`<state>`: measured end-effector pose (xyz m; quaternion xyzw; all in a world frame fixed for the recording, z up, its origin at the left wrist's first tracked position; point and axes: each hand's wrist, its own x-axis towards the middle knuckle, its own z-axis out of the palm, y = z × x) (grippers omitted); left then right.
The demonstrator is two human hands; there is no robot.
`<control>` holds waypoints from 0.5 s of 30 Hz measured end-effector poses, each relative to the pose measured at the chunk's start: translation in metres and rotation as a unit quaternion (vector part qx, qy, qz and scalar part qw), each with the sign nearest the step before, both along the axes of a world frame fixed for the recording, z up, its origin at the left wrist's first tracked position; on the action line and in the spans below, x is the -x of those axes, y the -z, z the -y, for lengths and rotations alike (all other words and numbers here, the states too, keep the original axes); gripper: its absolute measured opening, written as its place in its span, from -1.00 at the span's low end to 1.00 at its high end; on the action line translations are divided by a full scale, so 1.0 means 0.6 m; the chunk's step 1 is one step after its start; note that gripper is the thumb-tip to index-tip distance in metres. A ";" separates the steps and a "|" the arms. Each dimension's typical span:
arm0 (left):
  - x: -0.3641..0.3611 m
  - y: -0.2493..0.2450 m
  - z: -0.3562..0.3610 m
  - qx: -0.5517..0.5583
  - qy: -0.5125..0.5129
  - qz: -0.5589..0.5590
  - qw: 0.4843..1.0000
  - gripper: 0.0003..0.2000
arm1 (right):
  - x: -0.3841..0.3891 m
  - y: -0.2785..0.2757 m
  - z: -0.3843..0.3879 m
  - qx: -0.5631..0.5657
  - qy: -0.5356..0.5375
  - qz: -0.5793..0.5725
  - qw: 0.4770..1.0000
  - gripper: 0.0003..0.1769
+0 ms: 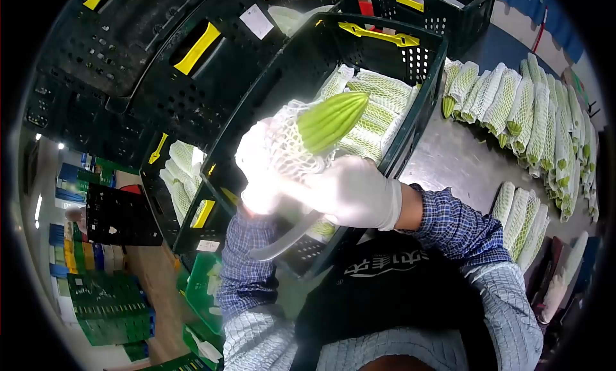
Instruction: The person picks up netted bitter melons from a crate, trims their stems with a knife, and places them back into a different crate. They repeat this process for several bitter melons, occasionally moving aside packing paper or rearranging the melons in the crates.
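My left hand (260, 162), in a white glove washed out by glare, is closed around a bitter gourd (333, 122) in a white foam net sleeve (289, 137). The gourd's ribbed green end sticks out bare from the net. My right hand (362, 191), also white-gloved, is closed beside the net's lower part. From under its fingers a curved knife blade (285, 239) points down to the left; the handle is hidden in the hand. Both hands are above a dark green crate (410, 137) holding several netted gourds (375, 117).
On the metal table (443, 156) at right lies a large pile of netted gourds (532, 114), with a smaller group (521, 223) nearer me. Dark crates (160, 56) stand at left, one with netted gourds (183, 178). A green bin (206, 287) stands below left.
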<state>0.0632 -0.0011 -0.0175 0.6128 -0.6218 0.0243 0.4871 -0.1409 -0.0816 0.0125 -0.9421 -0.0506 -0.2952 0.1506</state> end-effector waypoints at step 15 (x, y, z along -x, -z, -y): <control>0.048 -0.051 0.022 -0.008 -0.042 -0.037 0.998 -0.35 | 0.097 -0.025 0.107 -0.464 0.130 0.310 0.820 -0.71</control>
